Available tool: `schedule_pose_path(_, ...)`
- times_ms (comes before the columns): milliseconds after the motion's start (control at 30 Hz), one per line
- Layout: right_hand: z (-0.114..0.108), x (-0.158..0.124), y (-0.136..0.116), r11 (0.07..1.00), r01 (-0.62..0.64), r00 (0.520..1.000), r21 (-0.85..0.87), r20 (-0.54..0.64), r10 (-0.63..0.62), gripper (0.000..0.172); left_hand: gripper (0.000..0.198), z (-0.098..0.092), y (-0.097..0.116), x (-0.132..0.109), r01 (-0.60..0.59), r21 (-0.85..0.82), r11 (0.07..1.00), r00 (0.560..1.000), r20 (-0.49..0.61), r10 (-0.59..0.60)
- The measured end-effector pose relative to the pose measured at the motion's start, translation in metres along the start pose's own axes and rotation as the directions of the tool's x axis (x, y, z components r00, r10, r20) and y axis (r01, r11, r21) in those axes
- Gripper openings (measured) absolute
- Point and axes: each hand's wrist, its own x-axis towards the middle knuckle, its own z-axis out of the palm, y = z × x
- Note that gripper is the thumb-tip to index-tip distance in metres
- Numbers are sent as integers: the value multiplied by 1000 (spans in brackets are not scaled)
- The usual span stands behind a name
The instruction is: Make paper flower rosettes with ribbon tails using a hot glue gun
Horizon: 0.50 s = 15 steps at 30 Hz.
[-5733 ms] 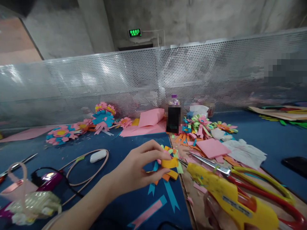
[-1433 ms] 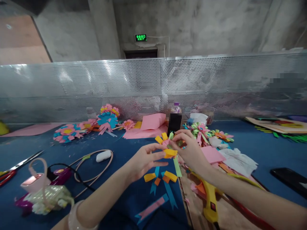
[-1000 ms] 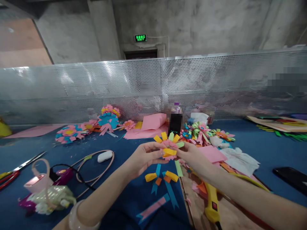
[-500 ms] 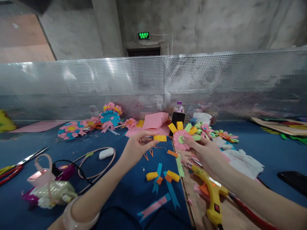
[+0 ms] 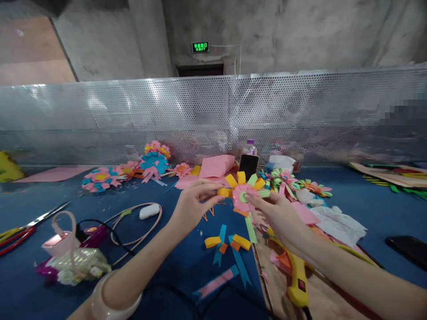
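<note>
Between thumb and fingers, my right hand (image 5: 278,213) grips a paper flower (image 5: 238,198) with a pink fringed layer, a pale green centre, and yellow and green loops around its edge. My left hand (image 5: 196,202) pinches a folded yellow paper strip (image 5: 224,192) right at the flower's left side; whether the two touch I cannot tell. Below the hands lie yellow paper loops (image 5: 240,242) and blue notched strips (image 5: 240,266). A yellow glue gun (image 5: 298,284) rests under my right forearm, its front partly hidden.
Finished paper flowers (image 5: 100,178) sit at the back left, and more flowers (image 5: 285,177) at the back right. Scissors (image 5: 30,229) lie far left, near a pink cabled device (image 5: 60,244). A crumpled tissue (image 5: 340,224) and a black phone (image 5: 407,250) are on the right. A perforated metal screen (image 5: 133,120) stands behind.
The flower in my right hand has moved left, up to the yellow strip. That strip now looks curled instead of flat. My right forearm covers more of the glue gun.
</note>
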Motion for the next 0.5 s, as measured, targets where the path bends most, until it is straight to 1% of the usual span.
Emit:
schedule_pose_path(267,2,0,2,999,-27,1000,23,-11,27,29,20,-3,4,2,-33,78,996,999,8,33)
schedule_pose_path(500,2,-1,2,999,-42,999,32,-26,43,28,20,-5,4,2,-54,78,995,999,9,54)
